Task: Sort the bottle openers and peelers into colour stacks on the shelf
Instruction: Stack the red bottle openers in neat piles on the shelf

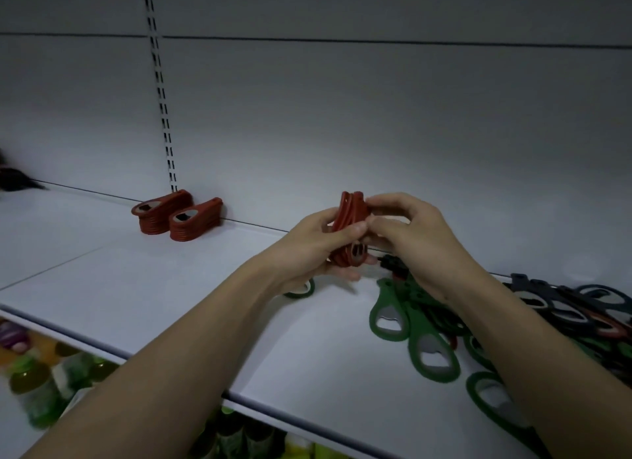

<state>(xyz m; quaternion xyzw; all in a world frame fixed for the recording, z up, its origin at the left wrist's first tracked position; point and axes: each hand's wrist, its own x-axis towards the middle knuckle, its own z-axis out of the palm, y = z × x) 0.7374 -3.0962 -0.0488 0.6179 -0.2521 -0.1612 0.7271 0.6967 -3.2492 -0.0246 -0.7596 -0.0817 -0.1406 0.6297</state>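
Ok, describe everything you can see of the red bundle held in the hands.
The red bundle is a handful of flat red bottle openers pressed face to face, standing roughly on edge above the white shelf. They look like matte plastic, and a metal opener insert shows at the lower end. The left hand cups it from below and the side; the right hand pinches its upper part. It touches nothing else.
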